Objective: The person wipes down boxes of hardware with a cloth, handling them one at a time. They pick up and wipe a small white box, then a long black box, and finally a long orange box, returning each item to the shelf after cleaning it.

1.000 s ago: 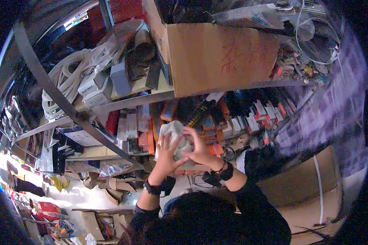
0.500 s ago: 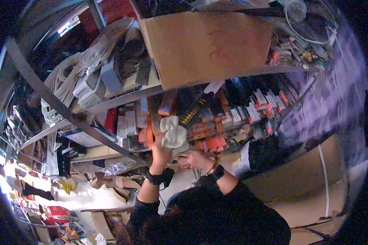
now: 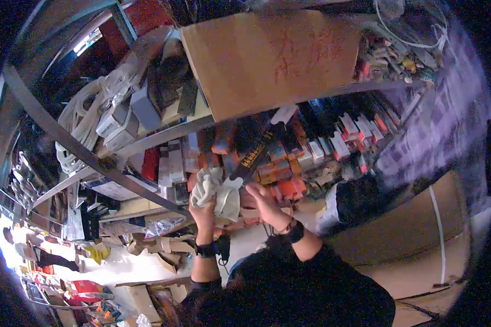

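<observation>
My left hand [image 3: 203,215] is closed on a crumpled off-white cloth [image 3: 215,193], which bunches up above its fingers. Just right of the cloth is my right hand [image 3: 264,204], its fingers reaching up and left toward the cloth's edge and a dark strip-like item with yellow markings [image 3: 255,155]. Whether the right fingers grip anything is hard to make out. Behind both hands, a shelf holds rows of small orange boxes [image 3: 286,188] and white boxes [image 3: 341,144].
A large cardboard box [image 3: 273,60] stands on the upper shelf. Coiled pale hose [image 3: 79,122] hangs at left beside a metal shelf post [image 3: 65,131]. Another large carton [image 3: 387,240] is at lower right. A person [image 3: 24,240] is at far left.
Both hands and the cloth have shifted; the cloth moved left and down. My right hand has turned upward, and more of the dark strip shows.
</observation>
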A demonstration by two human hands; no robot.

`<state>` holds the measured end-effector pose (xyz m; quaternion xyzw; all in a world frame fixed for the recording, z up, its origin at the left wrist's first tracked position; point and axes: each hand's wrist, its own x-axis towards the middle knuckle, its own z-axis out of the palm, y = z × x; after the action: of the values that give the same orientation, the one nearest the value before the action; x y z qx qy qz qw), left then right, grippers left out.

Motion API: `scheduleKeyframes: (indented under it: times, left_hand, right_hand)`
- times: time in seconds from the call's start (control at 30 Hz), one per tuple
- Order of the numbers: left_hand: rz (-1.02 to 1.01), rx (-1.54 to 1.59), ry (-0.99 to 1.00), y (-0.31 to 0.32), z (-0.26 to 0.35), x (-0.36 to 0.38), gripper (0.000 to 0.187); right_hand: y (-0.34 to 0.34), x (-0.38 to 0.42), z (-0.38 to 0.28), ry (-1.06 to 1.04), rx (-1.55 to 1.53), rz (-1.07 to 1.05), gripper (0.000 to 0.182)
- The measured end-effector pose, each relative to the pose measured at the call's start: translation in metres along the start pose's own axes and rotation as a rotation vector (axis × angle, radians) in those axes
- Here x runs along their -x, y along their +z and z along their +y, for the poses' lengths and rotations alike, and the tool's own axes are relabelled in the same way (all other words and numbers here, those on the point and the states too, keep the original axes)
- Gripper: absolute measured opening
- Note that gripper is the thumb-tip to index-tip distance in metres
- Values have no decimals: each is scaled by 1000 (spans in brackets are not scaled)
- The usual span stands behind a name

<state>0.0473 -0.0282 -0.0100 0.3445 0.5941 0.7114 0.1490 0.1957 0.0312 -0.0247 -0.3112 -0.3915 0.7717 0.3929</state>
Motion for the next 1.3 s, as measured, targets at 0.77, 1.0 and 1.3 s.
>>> scheduleKeyframes:
  times: [0.77, 1.0, 1.3]
  left_hand:
    - [-466, 355, -469, 33, 21, 38, 52]
    - [-472, -144, 541, 53, 46, 25, 52]
    - [-569, 26, -2, 71, 68, 27, 50]
  right_hand:
    - [-61, -3, 18, -51, 332, 24, 40]
    - [-76, 19, 14, 44, -493, -144, 31]
    - [-84, 32, 2, -161, -64, -14, 25]
